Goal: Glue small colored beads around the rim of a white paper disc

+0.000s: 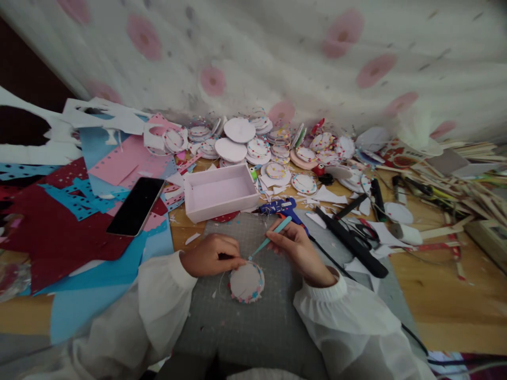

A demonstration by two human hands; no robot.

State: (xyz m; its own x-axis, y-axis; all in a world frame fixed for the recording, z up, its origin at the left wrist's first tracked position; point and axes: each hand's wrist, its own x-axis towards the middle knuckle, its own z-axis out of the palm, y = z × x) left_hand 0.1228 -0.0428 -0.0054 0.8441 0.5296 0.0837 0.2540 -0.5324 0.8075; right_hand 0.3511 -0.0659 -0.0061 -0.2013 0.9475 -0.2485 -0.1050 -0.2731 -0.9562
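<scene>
A small round white disc (244,282) lies on the grey cutting mat (222,327), its rim edged with pink, blue and red trim. My left hand (214,256) is closed in a pinch at the disc's upper left rim; what sits between the fingertips is too small to tell. A thin pale thread hangs below those fingers. In my right hand (295,245) are teal tweezers (273,236), held like a pen. Their tip points down to the disc's top edge, close to my left fingertips, with a tiny pale blue piece there.
A white open box (221,192) and a blue glue gun (282,207) stand beyond my hands. Many trimmed discs (258,149) are piled along the curtain (253,63). At left lie a phone (135,206) and felt sheets (71,237); at right, a black bar-shaped tool (352,243) and scissors (364,232).
</scene>
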